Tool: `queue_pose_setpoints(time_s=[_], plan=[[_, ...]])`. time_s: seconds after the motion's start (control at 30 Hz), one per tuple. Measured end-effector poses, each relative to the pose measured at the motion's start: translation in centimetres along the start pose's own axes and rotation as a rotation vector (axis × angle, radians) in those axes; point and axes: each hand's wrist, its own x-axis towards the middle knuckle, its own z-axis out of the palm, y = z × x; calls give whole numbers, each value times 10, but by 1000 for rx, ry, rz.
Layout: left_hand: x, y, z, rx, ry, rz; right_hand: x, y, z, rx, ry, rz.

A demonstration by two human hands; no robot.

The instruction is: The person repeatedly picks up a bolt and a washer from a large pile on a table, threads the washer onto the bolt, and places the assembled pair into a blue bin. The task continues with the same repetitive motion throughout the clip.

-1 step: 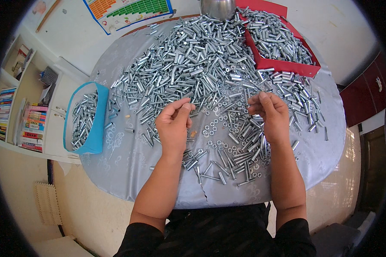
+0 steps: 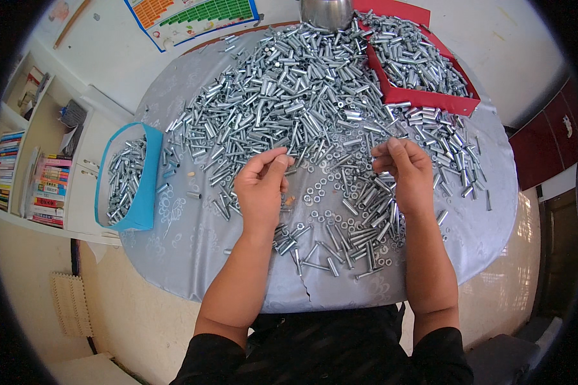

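Observation:
My left hand (image 2: 260,186) hovers over the middle of the table, its fingers curled and the thumb closed toward the index finger. Whatever it pinches, if anything, is lost against the metal parts behind. My right hand (image 2: 408,170) is also closed, thumb against the bent fingers, and its grip is equally hard to make out. Between the hands lie loose hex nuts (image 2: 328,213) and a cluster of bolts with metal sleeves (image 2: 376,212). Beyond them spreads a large heap of silvery sleeve anchor bolts (image 2: 289,90). More bolts (image 2: 331,256) lie scattered nearer to me.
A blue bin (image 2: 149,179) with metal parts stands at the table's left. At the back right a red box (image 2: 430,99) is filled with more, beside a metal pot (image 2: 326,14). A grey patterned cloth (image 2: 173,256) covers the round table; a bookshelf (image 2: 77,147) stands left.
My left hand has shifted very slightly to the right. Otherwise nothing visibly differs.

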Motion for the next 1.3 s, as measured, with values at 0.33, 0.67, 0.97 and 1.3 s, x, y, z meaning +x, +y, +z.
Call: queue_pose_setpoints(time_s=[0.33, 0.67, 0.97, 1.3], plan=[[0, -3, 0, -32, -27, -4, -10, -4, 8, -451, -194, -13], [-2, -2, 2, -54, -31, -41, -13, 6, 17, -1087, -296, -407], [-3, -3, 2, -56, -62, -67, -21, 2, 20, -1255, -428, -336], [-9, -1, 9, 97, -371, -151, -16, -7, 15, -543, -297, -55]])
